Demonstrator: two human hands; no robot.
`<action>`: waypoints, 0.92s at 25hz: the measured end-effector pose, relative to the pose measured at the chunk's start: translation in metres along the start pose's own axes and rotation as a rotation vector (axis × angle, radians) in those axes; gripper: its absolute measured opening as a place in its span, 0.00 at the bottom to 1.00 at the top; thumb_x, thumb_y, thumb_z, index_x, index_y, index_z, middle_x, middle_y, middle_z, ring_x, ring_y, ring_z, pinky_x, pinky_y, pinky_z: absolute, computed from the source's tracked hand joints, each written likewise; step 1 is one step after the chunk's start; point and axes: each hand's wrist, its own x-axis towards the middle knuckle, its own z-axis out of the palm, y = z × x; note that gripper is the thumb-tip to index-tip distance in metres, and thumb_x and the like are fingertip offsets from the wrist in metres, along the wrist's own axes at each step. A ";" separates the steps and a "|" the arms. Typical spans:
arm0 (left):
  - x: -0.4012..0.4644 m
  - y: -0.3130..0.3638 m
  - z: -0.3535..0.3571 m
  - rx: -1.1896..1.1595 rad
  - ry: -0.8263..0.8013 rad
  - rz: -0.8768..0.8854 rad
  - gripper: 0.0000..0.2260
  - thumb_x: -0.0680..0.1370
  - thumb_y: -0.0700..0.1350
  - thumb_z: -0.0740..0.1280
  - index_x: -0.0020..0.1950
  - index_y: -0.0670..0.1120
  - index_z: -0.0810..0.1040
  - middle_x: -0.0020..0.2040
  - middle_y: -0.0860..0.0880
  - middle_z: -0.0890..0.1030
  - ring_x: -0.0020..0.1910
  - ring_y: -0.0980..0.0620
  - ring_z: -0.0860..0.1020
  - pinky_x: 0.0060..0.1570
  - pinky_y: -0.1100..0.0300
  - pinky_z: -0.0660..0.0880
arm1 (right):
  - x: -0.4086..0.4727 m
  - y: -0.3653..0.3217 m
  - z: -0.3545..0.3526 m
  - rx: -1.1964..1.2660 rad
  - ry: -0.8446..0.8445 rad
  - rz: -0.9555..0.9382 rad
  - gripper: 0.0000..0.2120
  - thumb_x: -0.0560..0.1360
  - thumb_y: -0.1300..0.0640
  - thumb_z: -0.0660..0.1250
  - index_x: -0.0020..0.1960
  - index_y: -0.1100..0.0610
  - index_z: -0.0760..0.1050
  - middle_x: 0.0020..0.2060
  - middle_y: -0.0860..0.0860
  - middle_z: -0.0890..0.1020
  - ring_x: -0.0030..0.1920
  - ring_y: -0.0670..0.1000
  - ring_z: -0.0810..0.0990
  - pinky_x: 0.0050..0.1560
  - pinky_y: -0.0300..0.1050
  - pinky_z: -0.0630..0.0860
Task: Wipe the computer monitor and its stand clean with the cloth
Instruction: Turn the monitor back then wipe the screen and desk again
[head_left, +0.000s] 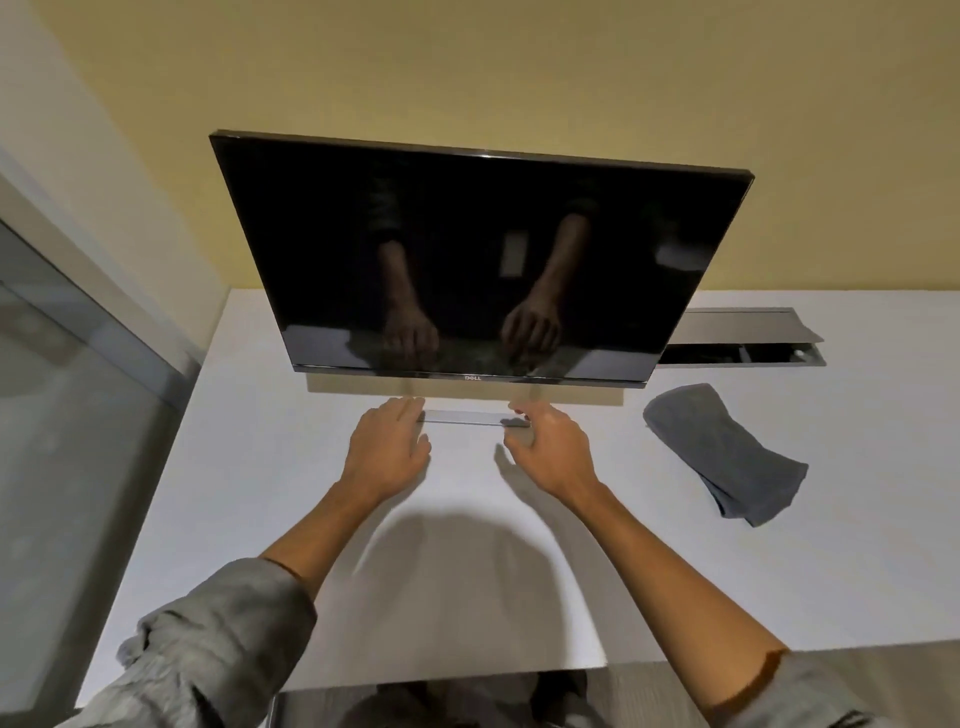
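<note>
2 hands at stand; cloth well right.

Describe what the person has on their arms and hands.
Both hands, left and right, are bare: no gloves, rings or watch show. The forearms are bare too. Each arm wears a grey sleeve, left and right, of crumpled cloth pushed up towards the elbow.

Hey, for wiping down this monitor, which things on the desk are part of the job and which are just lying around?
Part of the job:
monitor
stand base, with the left hand and right hand at its ends
grey cloth, lying folded, not yet picked up

Just there:
open cable hatch in the white desk
</note>
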 end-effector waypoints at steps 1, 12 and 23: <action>0.003 -0.004 0.008 -0.010 -0.025 -0.030 0.21 0.78 0.49 0.63 0.69 0.42 0.74 0.65 0.43 0.77 0.62 0.41 0.75 0.63 0.48 0.71 | 0.004 0.007 0.009 -0.014 -0.016 0.002 0.20 0.75 0.51 0.65 0.66 0.52 0.74 0.62 0.50 0.79 0.61 0.54 0.76 0.58 0.49 0.74; 0.030 -0.033 0.076 0.058 0.187 0.096 0.22 0.83 0.47 0.51 0.46 0.40 0.83 0.44 0.42 0.84 0.48 0.40 0.81 0.44 0.52 0.77 | 0.046 0.048 0.076 -0.249 0.103 -0.078 0.10 0.77 0.53 0.63 0.54 0.55 0.79 0.50 0.50 0.80 0.52 0.56 0.75 0.45 0.48 0.73; 0.047 -0.035 0.082 -0.056 0.240 -0.044 0.04 0.76 0.45 0.71 0.46 0.46 0.84 0.45 0.48 0.84 0.49 0.45 0.80 0.53 0.50 0.73 | 0.066 0.068 0.083 -0.406 0.168 -0.170 0.08 0.77 0.52 0.68 0.53 0.52 0.81 0.49 0.50 0.81 0.49 0.55 0.77 0.35 0.48 0.76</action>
